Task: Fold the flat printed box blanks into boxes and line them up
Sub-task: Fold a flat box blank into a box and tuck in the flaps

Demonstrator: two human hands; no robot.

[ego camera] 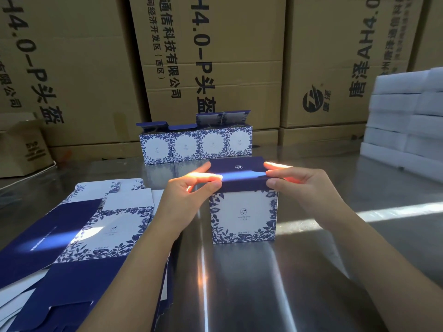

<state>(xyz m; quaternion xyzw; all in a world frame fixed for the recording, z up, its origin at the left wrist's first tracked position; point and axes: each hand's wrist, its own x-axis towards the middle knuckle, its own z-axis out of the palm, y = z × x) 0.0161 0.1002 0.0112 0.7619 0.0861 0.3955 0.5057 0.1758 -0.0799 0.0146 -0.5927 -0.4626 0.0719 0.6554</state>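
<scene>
- Four blue-and-white flowery card boxes [195, 146] stand lined up at the back.
- Left hand [189, 195] and right hand [304, 185] pinch the dark blue lid [239, 174] of a fifth box [243, 216] in front.
- Flat printed blanks [79, 236] lie piled left, unfolded.

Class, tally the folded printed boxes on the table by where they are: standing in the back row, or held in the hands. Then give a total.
back-row boxes: 4
held box, pinched by the left hand and right hand: 1
Total: 5
</scene>
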